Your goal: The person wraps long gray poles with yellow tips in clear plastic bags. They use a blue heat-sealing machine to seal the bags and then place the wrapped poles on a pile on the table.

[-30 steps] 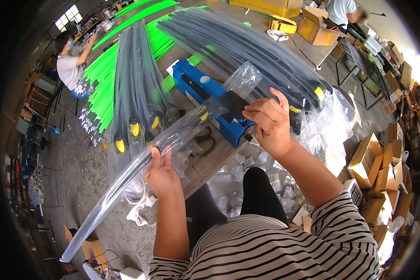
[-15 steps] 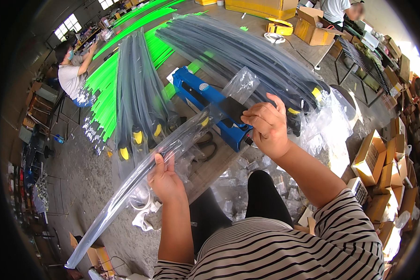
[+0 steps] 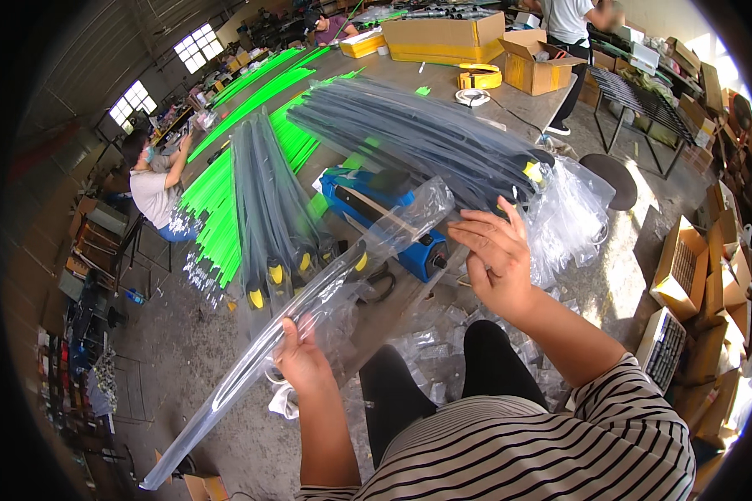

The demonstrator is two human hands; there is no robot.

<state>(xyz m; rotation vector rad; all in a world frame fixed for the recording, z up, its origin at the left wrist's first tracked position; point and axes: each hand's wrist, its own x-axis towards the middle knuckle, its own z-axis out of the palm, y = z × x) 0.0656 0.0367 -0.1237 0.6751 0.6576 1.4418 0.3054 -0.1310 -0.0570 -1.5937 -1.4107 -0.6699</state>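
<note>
My left hand (image 3: pixel 302 357) is closed round a long clear plastic sleeve (image 3: pixel 226 392), which slants from the lower left up across the bench. A yellow patch shows near the sleeve's upper part; what else is inside is hard to make out. The loose upper end of the sleeve lies across a blue heat sealer (image 3: pixel 422 255), whose lever with a black pad (image 3: pixel 390 181) stands raised. Beside the sealer's near end, my right hand (image 3: pixel 500 271) is held in the air with fingers apart, holding nothing. Behind the sleeve, a pair of dark-handled scissors (image 3: pixel 382 286) is partly hidden.
Bagged dark rods with yellow tags (image 3: pixel 267 184) lie left of the sealer, and a larger bagged bundle (image 3: pixel 418 125) lies behind it. Bright green rods (image 3: pixel 217 217) spread to the left. A yellow tape roll (image 3: pixel 479 77) and cardboard boxes (image 3: pixel 536 63) stand farther back. Two co-workers are nearby.
My right hand has come off the sealer's black pad and spread its fingers. The lever has risen, and the sleeve's end now shows over the sealer. The whole view has shifted.
</note>
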